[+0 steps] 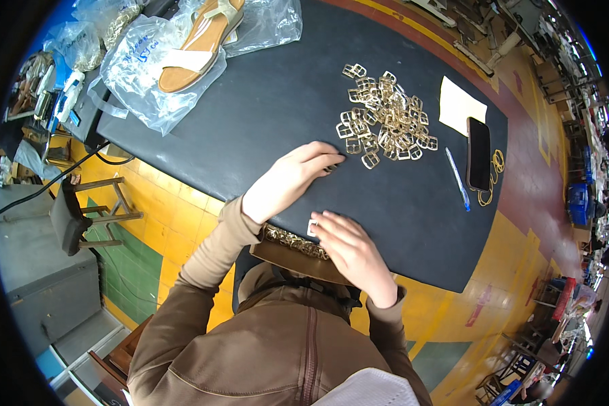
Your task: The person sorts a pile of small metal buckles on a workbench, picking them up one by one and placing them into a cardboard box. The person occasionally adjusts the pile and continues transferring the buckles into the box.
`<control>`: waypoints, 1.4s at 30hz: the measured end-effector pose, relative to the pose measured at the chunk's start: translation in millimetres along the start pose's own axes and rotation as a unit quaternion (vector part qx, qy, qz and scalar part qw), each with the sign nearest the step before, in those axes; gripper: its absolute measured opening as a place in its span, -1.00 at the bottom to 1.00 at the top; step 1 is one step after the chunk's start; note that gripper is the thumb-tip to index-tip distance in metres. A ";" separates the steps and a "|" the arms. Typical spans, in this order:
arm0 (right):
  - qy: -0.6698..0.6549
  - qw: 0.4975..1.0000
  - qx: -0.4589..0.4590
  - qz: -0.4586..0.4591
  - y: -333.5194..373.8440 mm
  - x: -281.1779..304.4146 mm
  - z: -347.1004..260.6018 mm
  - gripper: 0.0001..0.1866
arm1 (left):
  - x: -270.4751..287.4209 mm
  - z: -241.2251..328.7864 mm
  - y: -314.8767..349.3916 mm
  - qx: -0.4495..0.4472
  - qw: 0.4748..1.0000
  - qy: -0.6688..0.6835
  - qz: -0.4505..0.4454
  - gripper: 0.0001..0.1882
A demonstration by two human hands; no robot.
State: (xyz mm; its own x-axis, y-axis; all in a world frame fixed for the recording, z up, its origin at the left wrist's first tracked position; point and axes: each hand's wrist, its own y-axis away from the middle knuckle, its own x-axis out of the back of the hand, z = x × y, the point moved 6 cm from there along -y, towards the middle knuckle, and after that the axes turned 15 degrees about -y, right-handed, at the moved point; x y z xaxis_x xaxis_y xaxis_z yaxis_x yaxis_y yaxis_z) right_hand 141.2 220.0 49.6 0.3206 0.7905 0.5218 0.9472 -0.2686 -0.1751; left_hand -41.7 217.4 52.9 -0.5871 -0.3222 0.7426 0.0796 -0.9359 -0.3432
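Observation:
A loose pile of gold metal buckles (392, 118) lies on the dark table (250, 101). My left hand (292, 177) rests just short of the pile, its fingers bent together and tips down at the tabletop; whatever is under them is hidden. Nearer to me, my right hand (348, 249) lies at the table's front edge. A small pale metal buckle (312, 227) shows at its fingertips, against the table. Below the edge, between my forearms, an open brown box (298, 260) holds many more buckles.
A sandal (199, 51) lies on clear plastic bags (152, 95) at the far left. To the right are white paper (460, 105), a blue pen (457, 179), a phone (479, 155) and a yellow cord (498, 162). A stool (81, 213) stands on the floor at left.

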 end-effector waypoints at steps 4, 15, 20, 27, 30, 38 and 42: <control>-0.038 0.998 -0.019 -0.043 27.3 -6.4 -15.7 -0.69 | -16.1 13.4 -20.0 -0.032 0.994 -0.099 0.024 -0.54; -0.041 0.976 -0.075 0.198 -12.8 41.3 16.8 -0.54 | 8.2 13.7 24.8 0.077 0.993 0.087 -0.037 -0.52; 0.080 0.993 0.000 0.084 -48.5 1.0 20.6 -0.57 | 33.5 1.8 13.0 0.065 0.998 0.016 0.021 -0.61; -0.064 0.996 0.029 -0.060 13.8 -23.8 -11.2 -0.64 | -9.0 -10.4 -43.9 -0.029 0.988 -0.148 0.023 -0.46; -0.127 0.989 -0.011 -0.080 37.8 -11.4 -17.0 -0.64 | -32.6 -13.0 -46.9 -0.046 0.971 -0.230 -0.046 -0.39; -0.032 0.978 -0.086 0.187 34.0 67.3 -4.3 -0.71 | -18.3 3.9 4.6 -0.054 0.976 -0.154 -0.148 -0.39; 0.002 0.979 -0.068 0.194 4.8 69.1 3.4 -0.71 | -2.0 12.6 34.1 -0.038 0.974 -0.155 -0.160 -0.49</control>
State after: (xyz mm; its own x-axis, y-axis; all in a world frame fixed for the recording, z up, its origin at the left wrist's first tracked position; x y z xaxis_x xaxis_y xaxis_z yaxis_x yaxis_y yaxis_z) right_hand 167.9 275.1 82.0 0.6565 0.6123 0.4405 0.7447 -0.6193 -0.2488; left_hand -27.6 184.4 47.0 -0.3006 -0.0545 0.9522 -0.1334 -0.9861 -0.0986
